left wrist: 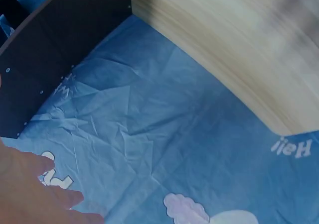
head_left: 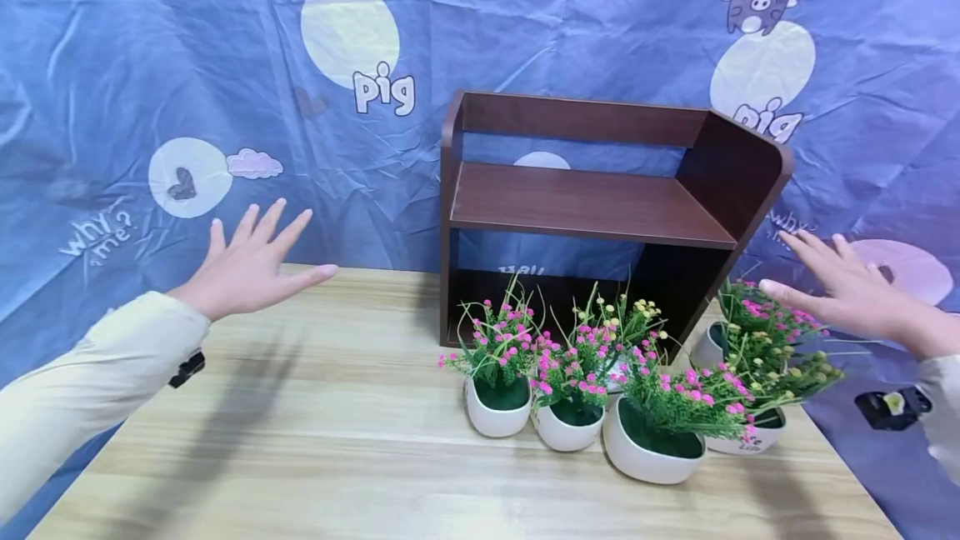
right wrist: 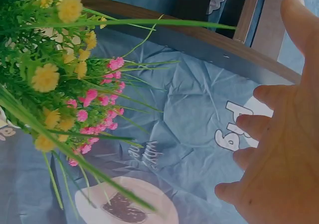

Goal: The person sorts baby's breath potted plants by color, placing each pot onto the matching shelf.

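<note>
Beige at sleeves point(head_left: 112, 365); with fingers point(head_left: 294, 232) spread apart on left hand point(head_left: 251, 273) and right hand point(head_left: 855, 290), holding nothing. Probably best to cup low around white pots point(head_left: 498, 419), sparing flowers point(head_left: 577, 365). Bunched on surface point(head_left: 360, 473), in front and right of brown shelf point(head_left: 592, 198), pointing up. For shelf: standing upright, running lengthwise left to right, opening toward head camera.

Head view: bright, lit from above; we note glare low-centre on the tabletop point(head_left: 360, 482) and soft-edged shadows point(head_left: 213, 432) across it. Wrist views: dimmer, hazier; in the right one we record a close grass blade point(right wrist: 99, 169) blurred.
</note>
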The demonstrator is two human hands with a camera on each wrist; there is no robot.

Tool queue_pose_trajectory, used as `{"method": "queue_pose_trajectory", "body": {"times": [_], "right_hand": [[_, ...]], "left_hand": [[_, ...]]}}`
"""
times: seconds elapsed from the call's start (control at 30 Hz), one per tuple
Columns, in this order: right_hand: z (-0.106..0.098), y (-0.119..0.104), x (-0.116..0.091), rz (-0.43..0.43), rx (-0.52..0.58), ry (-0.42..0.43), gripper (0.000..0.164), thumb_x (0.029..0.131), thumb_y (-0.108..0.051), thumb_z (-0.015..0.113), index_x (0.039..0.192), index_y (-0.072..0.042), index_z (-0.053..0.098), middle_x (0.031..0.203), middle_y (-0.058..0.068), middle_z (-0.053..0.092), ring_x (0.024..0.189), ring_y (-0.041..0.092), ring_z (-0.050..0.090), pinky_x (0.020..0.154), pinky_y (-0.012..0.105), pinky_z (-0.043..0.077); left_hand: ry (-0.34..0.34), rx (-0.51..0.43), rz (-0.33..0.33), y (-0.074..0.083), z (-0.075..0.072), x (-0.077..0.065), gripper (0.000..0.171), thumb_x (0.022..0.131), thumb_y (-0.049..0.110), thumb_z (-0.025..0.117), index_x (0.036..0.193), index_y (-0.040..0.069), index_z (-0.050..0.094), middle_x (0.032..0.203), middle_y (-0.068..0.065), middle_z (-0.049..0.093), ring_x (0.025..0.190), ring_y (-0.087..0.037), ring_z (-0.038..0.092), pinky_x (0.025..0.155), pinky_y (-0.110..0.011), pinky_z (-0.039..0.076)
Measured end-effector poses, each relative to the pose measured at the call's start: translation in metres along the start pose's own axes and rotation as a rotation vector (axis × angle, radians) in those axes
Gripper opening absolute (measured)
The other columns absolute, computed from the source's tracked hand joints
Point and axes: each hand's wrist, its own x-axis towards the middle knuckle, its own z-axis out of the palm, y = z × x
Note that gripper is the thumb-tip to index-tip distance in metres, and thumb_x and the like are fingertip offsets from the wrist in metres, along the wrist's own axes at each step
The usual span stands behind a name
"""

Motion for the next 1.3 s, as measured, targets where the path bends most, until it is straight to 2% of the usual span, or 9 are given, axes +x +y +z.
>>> {"method": "queue_pose_trajectory", "body": {"times": [0.13,0.4,0.5,0.63,0.8,0.93,1.07,1.17,1.3], "right_hand": [[0.004,0.003,-0.003,-0.006,0.036,-0.007,0.081,0.099,-0.040,0.047,0.153,-0.002,0.000,0.151,0.036,-0.012,0.129,0.055,-0.030,0.093,0.077,-0.017],[0.016,0.004,-0.013,-0.036,0.084,0.000,0.078,0.100,-0.033,0.047,0.154,-0.005,-0.003,0.152,0.035,-0.010,0.131,0.050,-0.033,0.096,0.070,-0.022],[0.020,0.005,-0.017,-0.053,0.108,0.014,0.077,0.100,-0.029,0.047,0.154,-0.004,-0.002,0.152,0.036,-0.009,0.131,0.049,-0.032,0.097,0.067,-0.024],[0.025,0.007,-0.023,-0.069,0.131,0.038,0.076,0.100,-0.026,0.049,0.154,-0.003,0.001,0.151,0.037,-0.007,0.133,0.048,-0.031,0.097,0.066,-0.023],[0.031,0.009,-0.030,-0.102,0.136,0.071,0.074,0.099,-0.021,0.049,0.154,-0.003,0.003,0.151,0.038,-0.005,0.133,0.051,-0.027,0.100,0.060,-0.026],[0.035,0.010,-0.034,-0.140,0.147,0.100,0.073,0.099,-0.017,0.050,0.154,-0.002,0.004,0.150,0.039,-0.001,0.134,0.052,-0.025,0.103,0.057,-0.025],[0.038,0.011,-0.039,-0.158,0.178,0.124,0.072,0.098,-0.014,0.049,0.154,-0.001,0.005,0.150,0.039,-0.001,0.135,0.052,-0.023,0.103,0.059,-0.023],[0.042,0.011,-0.044,-0.163,0.208,0.131,0.072,0.098,-0.012,0.048,0.154,-0.001,0.004,0.151,0.038,-0.003,0.136,0.051,-0.022,0.103,0.059,-0.023],[0.047,0.010,-0.052,-0.140,0.243,0.117,0.072,0.099,-0.011,0.047,0.154,-0.005,0.000,0.153,0.035,-0.008,0.135,0.051,-0.024,0.101,0.061,-0.023]], "left_hand": [[0.028,-0.041,0.010,0.008,0.007,0.010,0.099,0.083,0.077,0.043,0.156,0.020,0.011,0.159,-0.020,-0.001,0.141,-0.052,-0.004,0.099,-0.075,-0.013],[0.171,-0.162,0.042,0.032,0.024,0.042,0.096,0.082,0.076,0.047,0.156,0.027,0.011,0.161,-0.013,0.008,0.144,-0.045,0.000,0.103,-0.074,-0.005],[0.188,-0.245,0.065,0.043,0.031,0.056,0.096,0.082,0.075,0.049,0.156,0.028,0.009,0.161,-0.010,0.008,0.145,-0.042,-0.001,0.106,-0.071,-0.003],[0.211,-0.388,0.130,0.060,0.040,0.073,0.094,0.084,0.066,0.056,0.156,0.025,0.010,0.161,-0.009,0.007,0.146,-0.037,0.001,0.112,-0.064,0.002],[0.250,-0.569,0.192,0.081,0.049,0.089,0.094,0.084,0.060,0.062,0.155,0.027,0.010,0.161,-0.001,0.007,0.147,-0.027,0.009,0.115,-0.054,0.013],[0.274,-0.678,0.205,0.095,0.054,0.097,0.094,0.083,0.060,0.064,0.154,0.037,0.008,0.160,0.008,0.009,0.146,-0.017,0.013,0.115,-0.050,0.019],[0.281,-0.738,0.219,0.106,0.058,0.103,0.095,0.082,0.059,0.067,0.152,0.041,0.005,0.160,0.012,0.009,0.146,-0.012,0.012,0.115,-0.046,0.020],[0.286,-0.777,0.223,0.113,0.060,0.107,0.096,0.081,0.058,0.068,0.152,0.042,0.005,0.159,0.011,0.010,0.146,-0.013,0.013,0.115,-0.045,0.021],[0.300,-0.834,0.210,0.120,0.064,0.113,0.097,0.080,0.056,0.070,0.152,0.044,0.006,0.159,0.006,0.015,0.145,-0.020,0.020,0.112,-0.046,0.028]]}}
